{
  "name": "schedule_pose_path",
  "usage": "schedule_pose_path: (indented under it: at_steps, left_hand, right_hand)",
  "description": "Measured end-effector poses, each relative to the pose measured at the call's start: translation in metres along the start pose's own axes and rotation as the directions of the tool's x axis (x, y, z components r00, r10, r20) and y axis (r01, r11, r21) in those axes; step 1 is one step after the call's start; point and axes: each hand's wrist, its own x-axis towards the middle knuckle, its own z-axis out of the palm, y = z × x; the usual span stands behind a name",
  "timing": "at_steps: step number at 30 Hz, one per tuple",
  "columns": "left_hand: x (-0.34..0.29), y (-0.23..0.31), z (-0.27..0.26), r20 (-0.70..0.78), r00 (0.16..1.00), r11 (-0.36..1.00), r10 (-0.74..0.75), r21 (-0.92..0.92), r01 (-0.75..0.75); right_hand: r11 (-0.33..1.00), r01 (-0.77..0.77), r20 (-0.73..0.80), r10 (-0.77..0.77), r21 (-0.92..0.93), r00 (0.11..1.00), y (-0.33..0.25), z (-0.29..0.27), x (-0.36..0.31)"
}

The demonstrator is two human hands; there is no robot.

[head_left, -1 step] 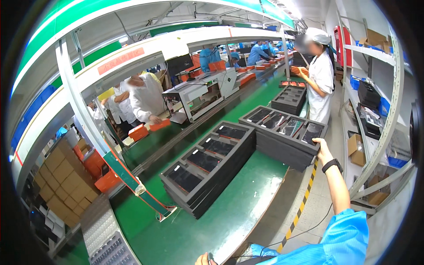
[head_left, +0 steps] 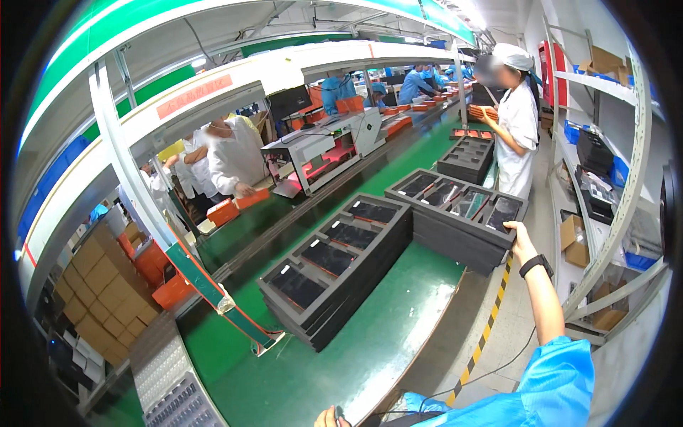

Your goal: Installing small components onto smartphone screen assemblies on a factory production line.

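Right hand (head_left: 521, 235) outstretched, fingers touching near corner of far black foam tray stack (head_left: 455, 217) | left hand (head_left: 333, 417) at lower edge, grip unclear | second stack (head_left: 334, 267) between, on glossy green bench (head_left: 370, 341)

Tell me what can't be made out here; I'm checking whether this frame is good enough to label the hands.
- Left hand, head view: cut off by the lower edge; grip unclear.
- Right hand, head view: on the corner of the far tray stack; fingertips hidden behind the rim.
- Panels in the near tray stack: too small and glary to tell details.
- Co-worker behind the frame post: hands partly hidden by orange trays.
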Motion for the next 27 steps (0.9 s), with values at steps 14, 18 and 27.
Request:
schedule_pose_path:
  at_steps: [14,18,27]
  left_hand:
    - [0.000,-0.001,0.003,-0.022,1.000,0.997,0.011,0.076,-0.010]
    - [-0.001,-0.003,0.006,-0.036,0.999,0.995,0.009,0.098,-0.006]
    - [-0.002,-0.002,0.011,-0.112,0.990,0.986,0.087,0.151,-0.070]
  right_hand:
    - [0.996,-0.073,0.097,0.077,-0.043,0.992,-0.006,-0.003,-0.001]
    - [0.984,-0.045,0.081,0.059,-0.170,0.995,-0.010,0.000,0.009]
    - [-0.364,-0.110,0.160,-0.635,-0.925,0.756,-0.045,0.067,-0.026]
